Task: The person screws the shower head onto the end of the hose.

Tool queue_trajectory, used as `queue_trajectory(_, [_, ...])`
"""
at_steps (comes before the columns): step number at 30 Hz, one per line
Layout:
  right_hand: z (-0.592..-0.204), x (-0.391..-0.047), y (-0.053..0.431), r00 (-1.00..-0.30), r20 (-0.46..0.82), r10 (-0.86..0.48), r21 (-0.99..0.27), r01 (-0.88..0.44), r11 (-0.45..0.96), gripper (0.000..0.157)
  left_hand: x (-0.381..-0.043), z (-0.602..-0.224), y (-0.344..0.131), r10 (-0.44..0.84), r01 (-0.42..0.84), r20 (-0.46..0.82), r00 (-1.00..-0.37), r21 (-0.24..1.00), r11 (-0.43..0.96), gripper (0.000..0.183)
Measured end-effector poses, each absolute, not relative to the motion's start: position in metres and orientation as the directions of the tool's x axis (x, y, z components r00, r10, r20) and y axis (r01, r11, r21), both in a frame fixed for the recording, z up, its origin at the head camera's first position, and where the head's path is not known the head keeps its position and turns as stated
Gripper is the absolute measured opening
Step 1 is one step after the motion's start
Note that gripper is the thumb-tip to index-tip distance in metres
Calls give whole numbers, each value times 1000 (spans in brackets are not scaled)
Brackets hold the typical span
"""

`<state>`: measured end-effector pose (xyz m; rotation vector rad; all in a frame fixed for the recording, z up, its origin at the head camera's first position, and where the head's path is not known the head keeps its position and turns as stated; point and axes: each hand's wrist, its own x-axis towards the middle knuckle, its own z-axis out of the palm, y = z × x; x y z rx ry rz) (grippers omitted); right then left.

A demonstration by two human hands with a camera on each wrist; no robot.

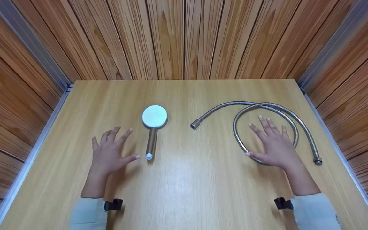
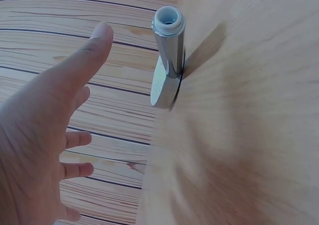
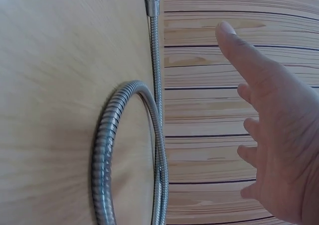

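A handheld shower head (image 1: 154, 117) lies on the table, its round white face up and its metallic handle toward me. In the left wrist view the white threaded end of the shower head (image 2: 168, 23) faces the camera. My left hand (image 1: 108, 155) hovers to its left with fingers spread, holding nothing. A coiled metal shower hose (image 1: 236, 126) lies on the right, one end fitting pointing left and the other at the far right. Above its loop is my right hand (image 1: 275, 147), fingers spread and apart from the hose (image 3: 104, 150) in the right wrist view.
The wooden table (image 1: 184, 191) is bordered by wood-plank walls (image 1: 168, 41) at the back and both sides. Metal rails (image 1: 43, 134) run along the table's side edges. Each wrist carries a small black camera mount (image 1: 113, 204).
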<state>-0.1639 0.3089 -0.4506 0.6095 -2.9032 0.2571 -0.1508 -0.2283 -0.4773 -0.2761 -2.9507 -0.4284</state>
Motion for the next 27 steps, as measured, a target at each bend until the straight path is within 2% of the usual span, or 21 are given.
queue_trajectory(5, [-455, -172, 302, -902, 203, -382, -161, -415, 895, 90, -152, -480, -224, 148, 200, 172, -974, 343, 918, 89])
queue_trajectory(10, [-457, -179, 297, -895, 212, -392, -163, -428, 889, 85, -155, -481, -220, 133, 189, 149, -980, 474, 860, 77])
queue_trajectory(19, [-463, -186, 285, -870, 247, -426, -197, -476, 857, 76, -160, -481, -215, 132, 104, 17, -991, 713, 693, 59])
queue_trajectory(27, [-462, -196, 269, -847, 278, -453, -215, -515, 830, 67, -169, -486, -205, 131, 25, -54, -990, 841, 541, 50])
